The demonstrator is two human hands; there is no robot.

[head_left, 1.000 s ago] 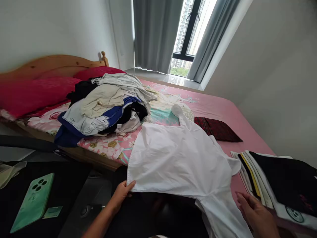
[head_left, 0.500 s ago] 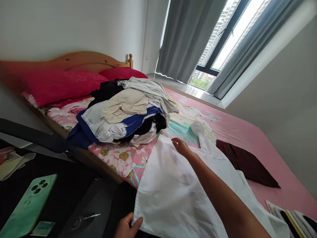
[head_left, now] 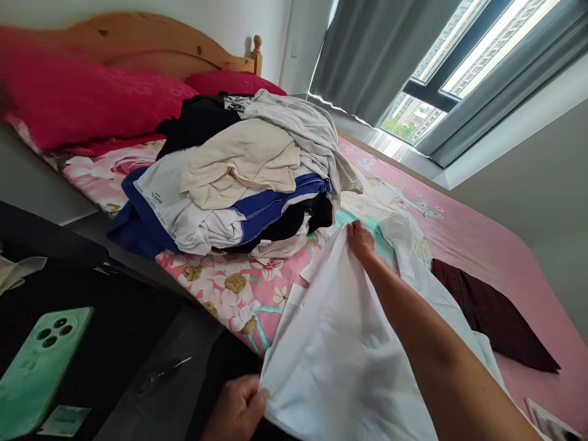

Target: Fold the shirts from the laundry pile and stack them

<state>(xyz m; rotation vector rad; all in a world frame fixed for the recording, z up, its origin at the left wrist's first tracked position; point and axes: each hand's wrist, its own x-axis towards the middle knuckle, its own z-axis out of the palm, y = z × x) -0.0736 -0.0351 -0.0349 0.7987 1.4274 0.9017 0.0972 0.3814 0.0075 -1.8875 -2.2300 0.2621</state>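
The white garment (head_left: 340, 361) lies spread over the near edge of the bed (head_left: 496, 257), just beside the heap of clothes (head_left: 239, 177). The left hand (head_left: 239, 409) pinches its near corner, fingers curled around the hem. The right hand (head_left: 361, 240) pinches the far corner, so the cloth stretches taut between both grips.

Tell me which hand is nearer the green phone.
Left. The left hand grips the white shirt's near corner, just across the dark surface from the green phone. The right hand pinches the shirt's far edge, up on the bed.
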